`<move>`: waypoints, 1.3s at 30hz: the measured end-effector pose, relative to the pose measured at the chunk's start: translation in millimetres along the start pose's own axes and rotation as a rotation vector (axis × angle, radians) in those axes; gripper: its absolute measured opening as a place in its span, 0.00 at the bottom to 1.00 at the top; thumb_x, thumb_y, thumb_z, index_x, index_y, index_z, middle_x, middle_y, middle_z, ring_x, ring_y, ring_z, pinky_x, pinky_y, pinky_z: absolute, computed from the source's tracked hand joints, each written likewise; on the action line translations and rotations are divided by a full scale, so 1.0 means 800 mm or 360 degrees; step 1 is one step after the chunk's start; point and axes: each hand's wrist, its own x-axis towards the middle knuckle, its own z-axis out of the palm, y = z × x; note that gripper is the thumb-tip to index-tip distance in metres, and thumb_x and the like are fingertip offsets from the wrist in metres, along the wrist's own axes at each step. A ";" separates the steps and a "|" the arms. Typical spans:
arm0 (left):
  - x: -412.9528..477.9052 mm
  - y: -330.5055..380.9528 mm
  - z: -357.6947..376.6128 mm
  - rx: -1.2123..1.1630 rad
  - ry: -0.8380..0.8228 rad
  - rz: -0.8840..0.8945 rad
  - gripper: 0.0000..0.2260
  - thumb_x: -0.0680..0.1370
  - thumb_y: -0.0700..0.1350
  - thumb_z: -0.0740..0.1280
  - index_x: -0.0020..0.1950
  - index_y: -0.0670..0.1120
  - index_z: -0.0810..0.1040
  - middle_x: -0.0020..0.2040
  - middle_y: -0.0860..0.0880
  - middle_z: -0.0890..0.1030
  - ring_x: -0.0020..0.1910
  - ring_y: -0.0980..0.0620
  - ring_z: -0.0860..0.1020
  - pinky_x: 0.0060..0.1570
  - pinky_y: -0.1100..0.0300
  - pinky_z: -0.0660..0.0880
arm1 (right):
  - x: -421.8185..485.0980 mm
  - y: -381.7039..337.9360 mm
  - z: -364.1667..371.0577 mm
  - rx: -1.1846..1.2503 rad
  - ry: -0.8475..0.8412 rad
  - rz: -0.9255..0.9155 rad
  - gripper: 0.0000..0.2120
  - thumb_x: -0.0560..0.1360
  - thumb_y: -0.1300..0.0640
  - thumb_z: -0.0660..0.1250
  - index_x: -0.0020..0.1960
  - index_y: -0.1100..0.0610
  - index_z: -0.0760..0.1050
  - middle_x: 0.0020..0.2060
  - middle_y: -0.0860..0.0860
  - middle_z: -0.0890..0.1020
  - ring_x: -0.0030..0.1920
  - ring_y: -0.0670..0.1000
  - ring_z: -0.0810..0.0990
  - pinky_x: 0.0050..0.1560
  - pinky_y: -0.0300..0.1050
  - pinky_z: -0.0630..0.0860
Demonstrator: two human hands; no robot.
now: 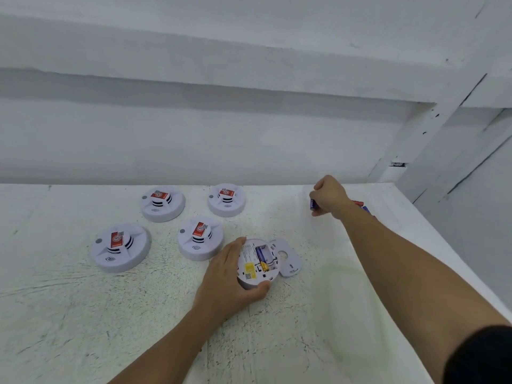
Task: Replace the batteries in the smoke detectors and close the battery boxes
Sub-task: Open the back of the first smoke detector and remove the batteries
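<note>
My worry was polarity: my right hand [329, 196], fingers curled tight round a smooth purple battery [313, 204] at the upper right, could seat it backwards beside the purple cell [260, 253] lying in the open smoke detector [257, 264] at centre. My left hand [224, 275] clasped that glossy round plastic shell by its rim; a loose hold might let it skid on the scuffed white desk [83, 314]. Its thin cover plate [289, 257] lay just right of it.
</note>
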 end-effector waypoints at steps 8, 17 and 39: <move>0.002 -0.001 0.002 -0.0015 0.0003 -0.0020 0.44 0.63 0.70 0.66 0.74 0.54 0.57 0.66 0.58 0.68 0.63 0.60 0.67 0.62 0.57 0.72 | 0.035 0.028 0.027 -0.0259 -0.0037 0.0138 0.11 0.72 0.66 0.65 0.34 0.61 0.67 0.26 0.56 0.75 0.27 0.56 0.78 0.31 0.45 0.77; 0.001 0.002 -0.001 -0.0018 -0.0005 -0.0032 0.44 0.63 0.70 0.66 0.74 0.54 0.58 0.66 0.58 0.68 0.63 0.59 0.67 0.62 0.58 0.71 | 0.035 0.023 0.010 0.0276 -0.0045 0.0246 0.07 0.75 0.70 0.59 0.39 0.63 0.69 0.32 0.59 0.74 0.29 0.56 0.73 0.35 0.51 0.78; -0.005 0.004 -0.009 -0.0192 -0.0043 -0.0093 0.43 0.63 0.69 0.67 0.73 0.53 0.60 0.67 0.56 0.70 0.63 0.57 0.69 0.63 0.53 0.71 | -0.158 0.019 0.069 -0.1087 -0.0612 -0.1273 0.13 0.78 0.62 0.61 0.58 0.58 0.80 0.57 0.52 0.81 0.55 0.51 0.77 0.58 0.45 0.73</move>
